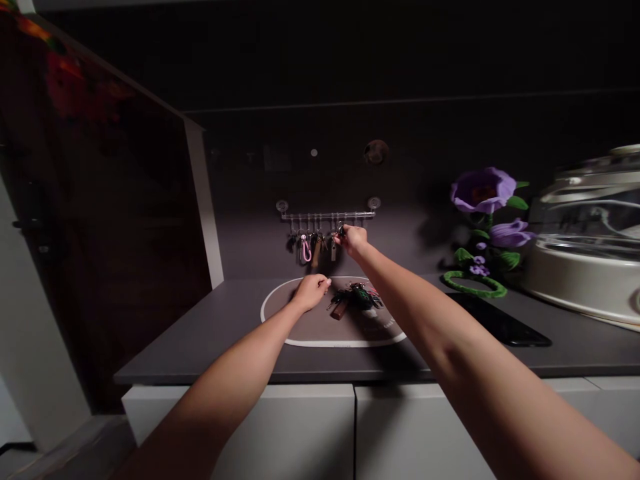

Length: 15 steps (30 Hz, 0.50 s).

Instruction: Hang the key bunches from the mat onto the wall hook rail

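A clear hook rail point(327, 215) is fixed to the dark wall, with several keys and a pink strap point(305, 249) hanging from it. My right hand point(353, 239) is at the right part of the rail, its fingers pinched on a small key ring just under the hooks. Lower down, my left hand point(313, 291) is closed above the oval mat point(300, 333); what its fingers hold, if anything, is too small to tell. Right of that hand, a pile of keys point(357, 295) lies on the mat, with a brown fob point(339, 309) at its front.
Purple flowers point(483, 190) with a green ring base stand on the dark counter point(215, 333) at the right. Beside them are a flat black device point(500, 320) and a large white appliance point(585, 273) with a clear cover. White cabinets point(295, 427) are below.
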Available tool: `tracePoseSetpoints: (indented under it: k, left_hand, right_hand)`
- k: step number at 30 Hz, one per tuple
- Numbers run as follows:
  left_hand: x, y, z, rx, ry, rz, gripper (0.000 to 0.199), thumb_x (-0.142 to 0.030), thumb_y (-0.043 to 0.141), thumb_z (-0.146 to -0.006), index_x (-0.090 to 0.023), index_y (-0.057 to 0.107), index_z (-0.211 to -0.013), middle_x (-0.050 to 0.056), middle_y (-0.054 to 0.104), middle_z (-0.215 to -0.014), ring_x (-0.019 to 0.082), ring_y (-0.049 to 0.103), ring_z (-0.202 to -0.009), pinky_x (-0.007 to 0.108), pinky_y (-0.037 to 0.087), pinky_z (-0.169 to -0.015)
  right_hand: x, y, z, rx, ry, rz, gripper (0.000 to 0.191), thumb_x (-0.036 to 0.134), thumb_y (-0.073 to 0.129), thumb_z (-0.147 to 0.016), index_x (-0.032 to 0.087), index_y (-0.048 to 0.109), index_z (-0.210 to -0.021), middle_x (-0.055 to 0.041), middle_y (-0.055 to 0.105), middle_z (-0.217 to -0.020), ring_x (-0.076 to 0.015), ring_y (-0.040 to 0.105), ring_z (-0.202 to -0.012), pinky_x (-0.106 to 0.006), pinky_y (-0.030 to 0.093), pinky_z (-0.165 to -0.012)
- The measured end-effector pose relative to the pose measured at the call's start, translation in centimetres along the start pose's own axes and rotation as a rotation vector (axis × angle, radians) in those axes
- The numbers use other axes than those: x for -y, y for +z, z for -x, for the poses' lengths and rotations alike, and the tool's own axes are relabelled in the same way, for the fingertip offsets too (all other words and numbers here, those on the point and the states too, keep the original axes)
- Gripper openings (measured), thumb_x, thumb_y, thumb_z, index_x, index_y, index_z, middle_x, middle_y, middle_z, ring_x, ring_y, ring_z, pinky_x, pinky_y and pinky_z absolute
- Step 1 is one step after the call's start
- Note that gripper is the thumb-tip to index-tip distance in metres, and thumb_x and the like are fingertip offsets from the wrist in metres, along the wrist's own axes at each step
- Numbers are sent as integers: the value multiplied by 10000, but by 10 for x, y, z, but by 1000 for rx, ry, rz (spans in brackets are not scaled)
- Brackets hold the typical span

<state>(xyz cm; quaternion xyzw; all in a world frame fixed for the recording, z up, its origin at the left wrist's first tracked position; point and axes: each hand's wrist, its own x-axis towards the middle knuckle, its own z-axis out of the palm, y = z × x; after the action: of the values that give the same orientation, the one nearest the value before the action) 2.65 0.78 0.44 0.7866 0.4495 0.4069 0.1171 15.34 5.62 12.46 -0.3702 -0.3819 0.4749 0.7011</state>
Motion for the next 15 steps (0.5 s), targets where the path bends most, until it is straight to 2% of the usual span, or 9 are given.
tracePoseSetpoints:
  k: [5, 15]
  left_hand:
    - [1, 0, -1, -3, -3, 6, 325, -361, 401, -789, -148, 603, -647, 17, 604, -605, 121, 505, -558, 231, 343, -559]
    - [0, -1, 0, -5, -11, 23, 320, -351, 404, -794, -147, 612, -661, 22, 614, -615, 120, 505, -549, 232, 349, -554]
  right_hand:
    - [-5, 1, -6, 3, 32, -30, 145, 104, 421, -831, 137, 460, -695, 16, 499, -466, -73, 511, -406, -178, 480, -404]
    - [-11, -3, -1, 36, 59, -25, 150, 92, 438, -816, 140, 474, -678, 16, 506, -459, -71, 522, -409, -175, 493, -430]
